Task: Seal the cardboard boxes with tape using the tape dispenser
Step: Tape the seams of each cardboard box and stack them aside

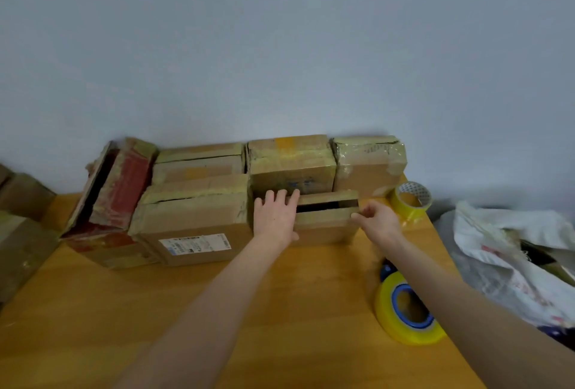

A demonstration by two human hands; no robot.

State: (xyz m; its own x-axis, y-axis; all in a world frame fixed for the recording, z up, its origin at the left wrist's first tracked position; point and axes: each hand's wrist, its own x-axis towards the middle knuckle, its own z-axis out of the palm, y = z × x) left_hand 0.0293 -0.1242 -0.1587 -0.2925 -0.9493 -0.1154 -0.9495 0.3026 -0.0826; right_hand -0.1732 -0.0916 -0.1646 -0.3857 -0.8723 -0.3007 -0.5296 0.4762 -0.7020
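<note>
Lying nearest on the table [249, 311], the dispenser [407, 311], a yellow roll on a blue hub, is in neither hand; the right forearm passes just above it. Farther out, both hands are on the small box [323, 230] at the front of the stack. The left hand [275, 217] lies flat on its left end, fingers straight and reaching over the top. The right hand [378, 220] has its fingers curled, pinching the right end of the near flap.

A dark gap shows between the two top flaps, so the step looks like closing and steadying the box before any tape goes on. Next, I judge, the flaps need pressing shut with one hand while the other reaches for the dispenser.

The labelled box [193, 227] touches it on the left and a taped box [292, 164] stands right behind, so running tape down the sides would be cramped there. A spare roll [410, 200] stands just to the right. A red box [121, 189] leans at the far left, and bags [504, 242] lie past the table's right edge.
</note>
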